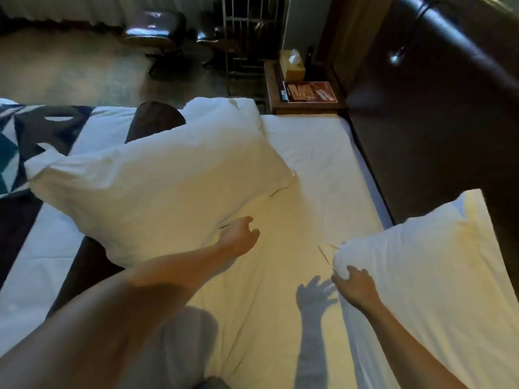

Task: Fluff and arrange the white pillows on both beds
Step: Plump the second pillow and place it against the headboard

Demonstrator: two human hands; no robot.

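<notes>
A large white pillow [157, 181] lies tilted across the left half of the bed's white sheet [317, 164]. My left hand [240, 234] hovers at its near right edge with fingers loosely curled, holding nothing. A second white pillow [427, 270] leans at the right against the dark headboard [438, 122]. My right hand [355, 287] rests on that pillow's near left corner, fingers bent over the edge of the fabric. Both hands cast shadows on the sheet.
A dark bolster [153, 119] pokes out behind the left pillow. A patterned bed runner [19, 141] lies at far left. Beyond the bed stands a wooden nightstand [306, 105] with a tissue box [292, 66] and a magazine [309, 91]. A dark armchair [157, 29] sits on the carpet.
</notes>
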